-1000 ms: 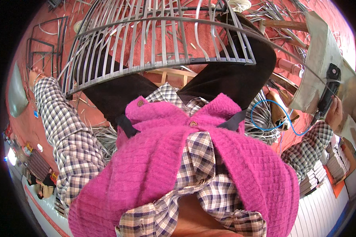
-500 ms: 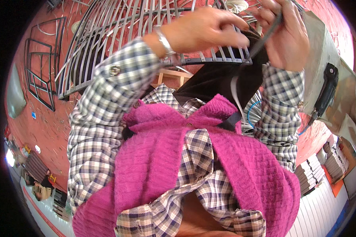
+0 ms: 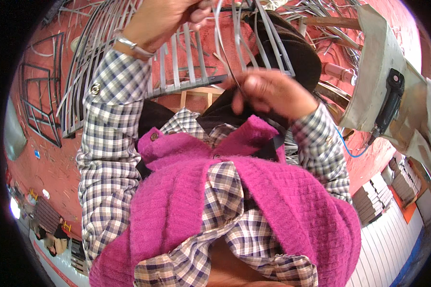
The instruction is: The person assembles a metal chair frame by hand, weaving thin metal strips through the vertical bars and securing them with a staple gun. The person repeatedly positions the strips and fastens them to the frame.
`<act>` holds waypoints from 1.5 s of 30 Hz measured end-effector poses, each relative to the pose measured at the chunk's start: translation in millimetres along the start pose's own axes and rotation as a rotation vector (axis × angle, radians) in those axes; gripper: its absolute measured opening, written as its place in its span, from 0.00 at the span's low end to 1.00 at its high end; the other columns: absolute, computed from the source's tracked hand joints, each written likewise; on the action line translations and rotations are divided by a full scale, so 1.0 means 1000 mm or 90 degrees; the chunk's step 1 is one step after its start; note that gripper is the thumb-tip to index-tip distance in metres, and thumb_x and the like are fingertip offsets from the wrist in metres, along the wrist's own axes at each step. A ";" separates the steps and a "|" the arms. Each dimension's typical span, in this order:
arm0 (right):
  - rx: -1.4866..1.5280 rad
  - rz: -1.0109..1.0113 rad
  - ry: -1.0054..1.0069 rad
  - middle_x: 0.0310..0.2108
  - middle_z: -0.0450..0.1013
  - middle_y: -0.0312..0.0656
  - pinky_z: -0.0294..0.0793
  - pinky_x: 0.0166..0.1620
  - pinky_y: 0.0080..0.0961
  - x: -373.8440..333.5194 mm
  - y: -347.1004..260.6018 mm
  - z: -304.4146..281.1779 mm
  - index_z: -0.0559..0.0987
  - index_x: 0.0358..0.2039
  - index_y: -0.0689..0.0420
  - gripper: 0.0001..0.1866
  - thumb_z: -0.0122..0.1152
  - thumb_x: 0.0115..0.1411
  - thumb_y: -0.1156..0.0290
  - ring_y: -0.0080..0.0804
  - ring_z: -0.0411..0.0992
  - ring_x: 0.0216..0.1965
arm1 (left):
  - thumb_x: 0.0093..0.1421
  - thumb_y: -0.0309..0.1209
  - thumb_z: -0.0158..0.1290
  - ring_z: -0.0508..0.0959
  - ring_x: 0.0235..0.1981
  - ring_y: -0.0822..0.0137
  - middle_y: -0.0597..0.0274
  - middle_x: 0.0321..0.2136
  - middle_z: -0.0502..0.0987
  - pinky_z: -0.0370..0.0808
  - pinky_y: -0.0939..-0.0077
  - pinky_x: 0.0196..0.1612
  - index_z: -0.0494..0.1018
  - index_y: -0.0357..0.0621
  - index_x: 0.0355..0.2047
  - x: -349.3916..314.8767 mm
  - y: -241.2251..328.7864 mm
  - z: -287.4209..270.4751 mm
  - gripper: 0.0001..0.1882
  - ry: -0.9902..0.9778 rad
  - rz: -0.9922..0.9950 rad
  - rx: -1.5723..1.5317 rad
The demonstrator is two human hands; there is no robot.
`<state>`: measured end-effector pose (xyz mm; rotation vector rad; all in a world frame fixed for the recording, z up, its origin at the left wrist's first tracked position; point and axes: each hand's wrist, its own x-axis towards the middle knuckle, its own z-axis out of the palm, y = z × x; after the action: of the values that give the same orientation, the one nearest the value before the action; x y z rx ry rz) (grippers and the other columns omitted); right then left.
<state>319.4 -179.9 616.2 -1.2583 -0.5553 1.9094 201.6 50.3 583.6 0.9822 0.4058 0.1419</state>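
Observation:
A thin, flexible grey strip (image 3: 225, 50) runs down from the top edge of the view, bowed, between my two hands. My left hand (image 3: 170, 19), with a silver bracelet at the wrist, is raised at the top; its fingers are closed at the strip's upper part, partly cut off by the edge. Lower and to the right, my right hand (image 3: 275, 93) is closed around the strip's lower part, its fingers smeared by motion. Behind both hands, a dark metal frame (image 3: 191, 86) with rows of grey strips across it rests over my lap.
Loose grey strips litter the red floor (image 3: 28, 165). Black metal frames (image 3: 43, 88) lie at far left. On the right, a black handheld tool (image 3: 391, 103) with a blue cord lies on a grey-covered surface (image 3: 361, 103). A pink cylinder (image 3: 339, 73) and stacked panels (image 3: 371, 203) are nearby.
My left hand has moved up and left. My right hand has come down and left from the top edge. The strip now stretches between them in front of the frame.

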 end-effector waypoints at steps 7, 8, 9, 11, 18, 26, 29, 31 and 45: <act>0.127 0.043 0.064 0.23 0.70 0.33 0.58 0.23 0.09 -0.051 0.052 0.017 0.74 0.43 0.60 0.14 0.45 0.67 0.66 0.12 0.59 0.20 | 0.64 0.41 0.45 0.65 0.18 0.77 0.69 0.20 0.65 0.68 0.82 0.20 0.68 0.41 0.29 0.006 -0.010 -0.028 0.15 0.018 0.122 -0.139; 0.140 0.055 0.042 0.24 0.70 0.33 0.58 0.23 0.09 -0.053 0.052 0.023 0.74 0.44 0.61 0.14 0.45 0.67 0.65 0.13 0.59 0.20 | 0.64 0.41 0.45 0.65 0.18 0.77 0.69 0.20 0.65 0.68 0.82 0.20 0.68 0.41 0.29 -0.005 -0.008 -0.037 0.15 0.021 0.134 -0.125; 0.169 0.064 0.046 0.24 0.71 0.34 0.57 0.23 0.09 -0.056 0.051 0.021 0.73 0.44 0.61 0.14 0.45 0.67 0.65 0.13 0.59 0.20 | 0.64 0.41 0.45 0.65 0.18 0.77 0.69 0.20 0.65 0.68 0.82 0.20 0.68 0.41 0.29 -0.004 -0.009 -0.040 0.15 0.028 0.138 -0.112; 0.220 0.064 0.057 0.25 0.72 0.35 0.58 0.24 0.09 -0.058 0.048 0.024 0.72 0.47 0.61 0.17 0.45 0.67 0.63 0.13 0.59 0.21 | 0.64 0.41 0.45 0.65 0.18 0.77 0.69 0.20 0.65 0.68 0.82 0.20 0.67 0.41 0.29 -0.007 -0.011 -0.048 0.15 0.039 0.136 -0.099; -0.058 0.075 0.087 0.27 0.73 0.32 0.69 0.33 0.14 -0.061 0.038 0.028 0.73 0.44 0.61 0.12 0.54 0.62 0.70 0.17 0.69 0.29 | 0.66 0.39 0.43 0.66 0.17 0.76 0.69 0.19 0.64 0.68 0.82 0.20 0.66 0.42 0.29 -0.006 -0.010 -0.053 0.14 0.080 0.107 -0.052; -0.132 -0.035 0.224 0.21 0.69 0.33 0.66 0.25 0.15 -0.043 0.021 0.028 0.76 0.33 0.64 0.06 0.55 0.59 0.74 0.17 0.66 0.22 | 0.66 0.39 0.44 0.70 0.20 0.77 0.67 0.23 0.71 0.69 0.83 0.23 0.70 0.40 0.36 -0.007 -0.013 -0.061 0.14 0.212 0.061 -0.019; 0.034 -0.080 0.313 0.23 0.70 0.36 0.64 0.20 0.14 -0.014 0.018 0.031 0.75 0.34 0.64 0.12 0.54 0.62 0.66 0.17 0.65 0.17 | 0.65 0.40 0.45 0.74 0.31 0.77 0.67 0.31 0.77 0.72 0.79 0.35 0.75 0.45 0.41 -0.033 -0.026 -0.053 0.14 0.030 0.042 0.594; 0.008 -0.112 0.367 0.23 0.69 0.36 0.62 0.19 0.12 0.006 0.014 0.030 0.72 0.34 0.62 0.13 0.48 0.65 0.64 0.17 0.64 0.16 | 0.65 0.37 0.45 0.74 0.33 0.72 0.62 0.39 0.76 0.74 0.76 0.41 0.72 0.46 0.47 -0.052 -0.041 -0.041 0.15 -0.128 -0.009 0.553; -0.123 -0.201 0.277 0.33 0.74 0.38 0.75 0.37 0.17 0.082 0.020 0.012 0.74 0.44 0.61 0.11 0.47 0.64 0.73 0.22 0.73 0.31 | 0.42 0.37 0.64 0.67 0.36 0.56 0.59 0.30 0.67 0.68 0.66 0.40 0.68 0.41 0.31 -0.088 -0.070 -0.020 0.21 -0.126 0.236 0.739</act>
<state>283.4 -126.2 560.4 -1.5513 -0.6694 1.2947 108.4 1.3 539.3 2.1963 0.0822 0.1383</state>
